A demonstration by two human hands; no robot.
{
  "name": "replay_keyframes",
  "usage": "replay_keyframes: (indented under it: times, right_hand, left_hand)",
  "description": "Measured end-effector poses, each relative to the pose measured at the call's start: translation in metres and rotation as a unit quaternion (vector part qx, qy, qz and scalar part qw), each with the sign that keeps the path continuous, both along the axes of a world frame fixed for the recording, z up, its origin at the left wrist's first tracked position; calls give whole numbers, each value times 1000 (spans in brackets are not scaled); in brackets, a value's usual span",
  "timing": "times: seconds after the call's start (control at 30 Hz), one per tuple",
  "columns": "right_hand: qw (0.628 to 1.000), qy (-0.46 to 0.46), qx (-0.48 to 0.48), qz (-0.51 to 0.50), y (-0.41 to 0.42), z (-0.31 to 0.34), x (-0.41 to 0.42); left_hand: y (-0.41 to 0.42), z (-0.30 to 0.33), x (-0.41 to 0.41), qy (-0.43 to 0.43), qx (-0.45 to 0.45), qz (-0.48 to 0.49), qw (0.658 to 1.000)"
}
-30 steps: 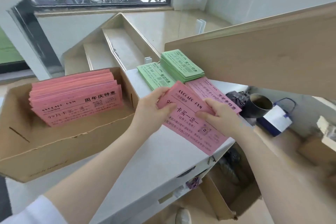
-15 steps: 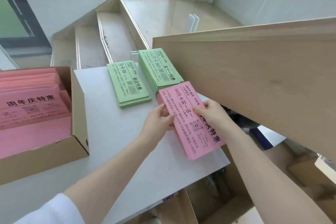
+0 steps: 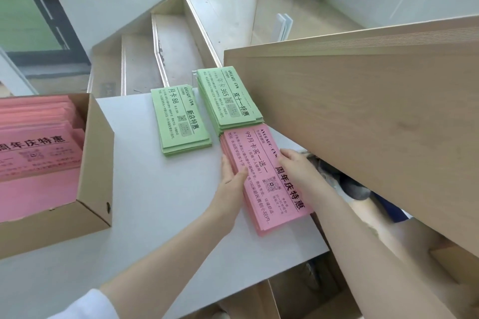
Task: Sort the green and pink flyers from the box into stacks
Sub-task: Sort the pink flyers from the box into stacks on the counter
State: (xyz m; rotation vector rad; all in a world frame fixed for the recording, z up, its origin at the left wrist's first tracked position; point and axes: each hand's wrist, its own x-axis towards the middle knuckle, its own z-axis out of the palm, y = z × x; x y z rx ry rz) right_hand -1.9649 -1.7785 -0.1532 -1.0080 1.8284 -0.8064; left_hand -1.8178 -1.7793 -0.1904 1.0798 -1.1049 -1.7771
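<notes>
Our left hand and right hand now press the pink stack flat on the table, fingers straight, down from mid-air | box still holds pink.

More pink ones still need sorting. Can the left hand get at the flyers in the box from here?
Probably yes: the left hand only rests on the pink stack, the box is open-topped, and bare table lies between.

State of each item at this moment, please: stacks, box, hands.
Pink stack: flat on table, being squared.
Left green stack: flat, untouched.
Right green stack: flat, untouched.
Box: open, holding pink flyers.
Left hand: pressing stack's left edge.
Right hand: on stack's right edge.
</notes>
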Motion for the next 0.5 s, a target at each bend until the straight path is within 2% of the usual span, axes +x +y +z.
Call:
replay_keyframes:
  times: [0.03,0.1,0.17,0.27,0.37,0.43,0.5]
  right_hand:
    - [997,-73,12,-8,0,2,-2]
    - [988,-153,20,-13,0,7,-4]
    - [985,-173,13,-12,0,11,-4]
    - [988,-151,15,1,0,12,-1]
    - [996,-72,24,50,5,17,-2]
    - [995,54,9,80,9,23,0]
    - [978,176,-67,86,15,33,12]
  left_hand:
    - [2,-4,-4,39,30,-7,999]
    - [2,-12,-10,51,51,-1,997]
    - [1,-17,-15,50,53,10,997]
    - [-1,-16,-17,54,60,11,997]
    - [-2,-6,-8,54,49,-12,997]
    - [0,5,4,26,19,-21,999]
    - [5,20,22,-29,-35,-3,999]
